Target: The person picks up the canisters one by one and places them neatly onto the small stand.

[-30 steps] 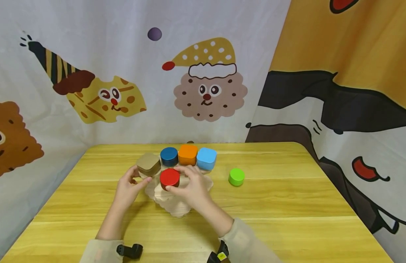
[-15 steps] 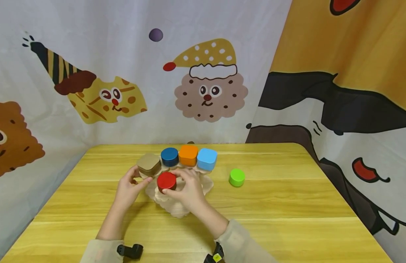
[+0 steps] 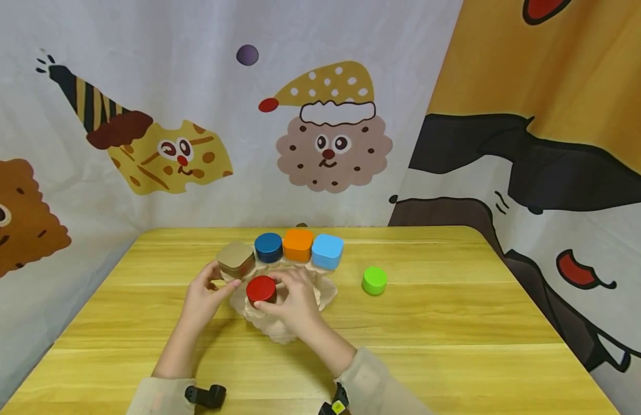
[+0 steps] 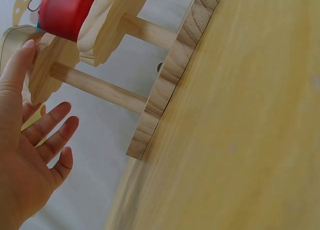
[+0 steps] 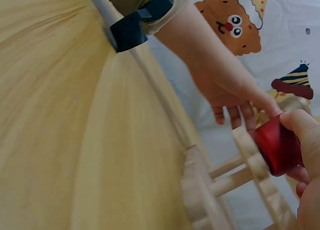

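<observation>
In the head view my right hand [image 3: 294, 302] pinches a red round block [image 3: 261, 290] between thumb and fingers, at the left part of the front tier of a tiered wooden stand [image 3: 279, 331]. The right wrist view has the red block [image 5: 277, 145] at the edge of the wooden tier [image 5: 262, 175]. My left hand [image 3: 203, 294] holds the stand's left upper end, beside a gold block [image 3: 236, 258]. In the left wrist view its thumb lies at the gold block [image 4: 17, 37] and tier edge; the other fingers are loosely bent below. Its index fingertip is hidden.
Dark blue [image 3: 268, 247], orange [image 3: 298, 245] and light blue [image 3: 328, 251] blocks sit along the stand's back tier. A green round block [image 3: 374, 280] lies on the table [image 3: 455, 323] to the right. A cartoon-printed curtain [image 3: 196, 86] hangs behind.
My right hand has moved the red block a little left and towards me, lower over the front tier. The left hand has stayed in place.
</observation>
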The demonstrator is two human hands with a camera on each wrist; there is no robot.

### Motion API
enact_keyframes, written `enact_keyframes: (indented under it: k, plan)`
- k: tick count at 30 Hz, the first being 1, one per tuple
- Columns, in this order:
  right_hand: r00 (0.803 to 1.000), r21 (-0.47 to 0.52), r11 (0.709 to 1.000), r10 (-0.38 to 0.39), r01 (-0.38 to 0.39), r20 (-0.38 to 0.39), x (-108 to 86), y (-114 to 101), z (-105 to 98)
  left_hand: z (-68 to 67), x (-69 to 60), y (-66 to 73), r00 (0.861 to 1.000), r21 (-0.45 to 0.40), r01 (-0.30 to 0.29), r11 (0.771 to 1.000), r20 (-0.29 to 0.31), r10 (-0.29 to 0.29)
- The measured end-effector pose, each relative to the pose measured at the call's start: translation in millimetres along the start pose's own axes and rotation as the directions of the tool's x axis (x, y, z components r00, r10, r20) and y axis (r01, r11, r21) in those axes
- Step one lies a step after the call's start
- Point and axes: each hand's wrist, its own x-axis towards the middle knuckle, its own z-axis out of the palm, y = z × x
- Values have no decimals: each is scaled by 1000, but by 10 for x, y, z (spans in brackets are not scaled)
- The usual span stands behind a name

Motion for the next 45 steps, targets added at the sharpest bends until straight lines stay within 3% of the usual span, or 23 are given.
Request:
enact_keyframes:
  k: [7,14,18,27,31,36,43,45]
  plan:
    - [1000,-21,1000,-1,1,-1,-14,40,42,-39,-45,249,1000,-8,-17,1000,5,17]
    - [1000,-28,1000,15,-15,16,-15,38,40,-9,-7,24,1000,-2,12,1000,6,-12]
    - [1000,-38,999,13,-11,27,-27,30,7,-6,-10,-9,1000,-8,11,1000,3,-11]
    - [997,-9,997,-80,80,7,-97,46,-159,-51,-85,395,1000,4,7,1000,15,-7]
    - [997,19,997,-81,81,-1,-146,80,-275,-55,-92,444,999,0,30,1000,15,-30]
    - [994,13,994,-111,111,-14,-188,155,-426,-52,-76,358,1000,-10,15,1000,11,-14]
    - [996,-12,996,-89,88,-26,-265,296,-626,-7,-14,20,1000,-18,25,1000,10,-25]
    - [997,-19,997,-78,77,-30,-285,343,-676,-3,-11,-10,1000,-12,25,1000,10,-25]
